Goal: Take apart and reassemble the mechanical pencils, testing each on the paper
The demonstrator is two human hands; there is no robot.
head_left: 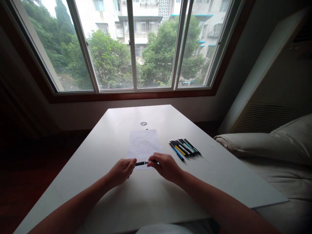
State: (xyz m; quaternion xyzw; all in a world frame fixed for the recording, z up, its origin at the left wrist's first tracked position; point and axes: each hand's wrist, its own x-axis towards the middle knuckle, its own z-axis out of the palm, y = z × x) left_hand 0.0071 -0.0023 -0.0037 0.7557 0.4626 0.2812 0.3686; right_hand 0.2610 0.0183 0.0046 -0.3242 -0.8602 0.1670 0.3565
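Observation:
Between my two hands a dark pen (140, 163) with a pale band lies nearly level, just above the near end of a lined sheet of paper (142, 143). My left hand (123, 170) is closed around one end of it. The fingers of my right hand (164, 164) pinch the other end, where a dark tip pokes into the grip. Whether that end is a cap or part of the barrel is hidden by the fingers. Right of the paper, several pens (185, 148) in black, blue, yellow, white and green lie side by side.
The white table (102, 146) narrows toward the window (134, 48). A small round dark emblem (143, 123) shows beyond the paper. A pale sofa (255, 146) stands along the right side, with a tall slatted unit (265, 115) behind it.

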